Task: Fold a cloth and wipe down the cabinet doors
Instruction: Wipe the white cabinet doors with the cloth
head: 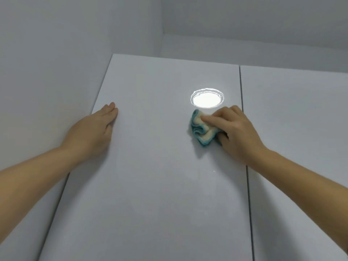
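Most of the view is filled by a white, glossy cabinet door, seen from below at a steep angle. A second cabinet door of the same finish is set to its right, and the two are parted by a thin dark gap. A plain grey wall is seen along the left edge of the central door.

Two bare forearms are stretched up from the lower corners. The left hand is laid flat against the central door at its left edge, with the fingers straight and held together; nothing is grasped by it. The right hand is placed near the right edge of the same door, just beside the gap, and the cloth is held in it: fingers are laid across the top of the bundle and the thumb is tucked under its lower side.

A bright round reflection of a lamp is shown on the gloss of the central door, just above the right hand.

The cloth (teal at its edges, cream within) is bunched into loose folds rather than squared flat. It is pressed against the central door, directly below the reflection, well apart from the left hand, and a faint shadow is cast beneath it.
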